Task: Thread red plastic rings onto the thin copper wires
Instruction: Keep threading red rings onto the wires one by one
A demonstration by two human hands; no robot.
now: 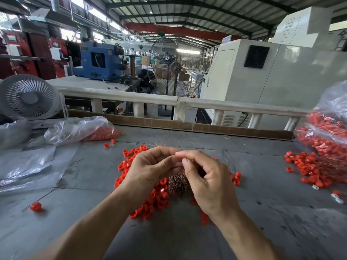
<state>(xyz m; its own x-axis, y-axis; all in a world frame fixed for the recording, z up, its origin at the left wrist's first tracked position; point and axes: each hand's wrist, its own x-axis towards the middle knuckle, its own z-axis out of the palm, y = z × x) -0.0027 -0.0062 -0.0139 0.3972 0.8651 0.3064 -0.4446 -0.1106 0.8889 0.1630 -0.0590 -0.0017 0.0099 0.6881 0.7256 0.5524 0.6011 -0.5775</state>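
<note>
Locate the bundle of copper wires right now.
Head view, centre: the copper wire bundle sits below the left hand and right hand, over the loose red rings.

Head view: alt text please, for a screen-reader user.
Over a grey table, the left hand and right hand meet fingertip to fingertip, pinching a red ring above a copper wire bundle and loose red rings. Bags of rings lie at both sides.

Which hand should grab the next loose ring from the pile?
Probably the left hand. It sits directly over the loose red rings on its side, while the right hand seems to pinch something small at the fingertips above the copper wire bundle. What it pinches is unclear.
</note>
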